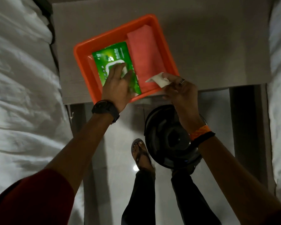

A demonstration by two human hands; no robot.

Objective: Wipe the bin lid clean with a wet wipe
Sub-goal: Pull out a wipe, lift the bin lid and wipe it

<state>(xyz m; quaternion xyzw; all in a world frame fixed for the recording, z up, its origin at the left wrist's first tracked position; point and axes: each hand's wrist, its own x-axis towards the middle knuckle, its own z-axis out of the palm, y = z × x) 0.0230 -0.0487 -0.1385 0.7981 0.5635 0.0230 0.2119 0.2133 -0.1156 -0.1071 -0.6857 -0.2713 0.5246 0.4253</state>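
Wipe (159,80) is sitting pinched in my right hand (178,90); my left hand (118,88) is pressing flat, fingers spread, on the pack (115,62). Lid (165,137) is waiting below (dark, easy to miss), so I'm risking a dropped wipe.

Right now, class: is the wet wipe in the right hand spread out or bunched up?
Bunched up: the wet wipe is pinched in the right hand, one corner sticking out.
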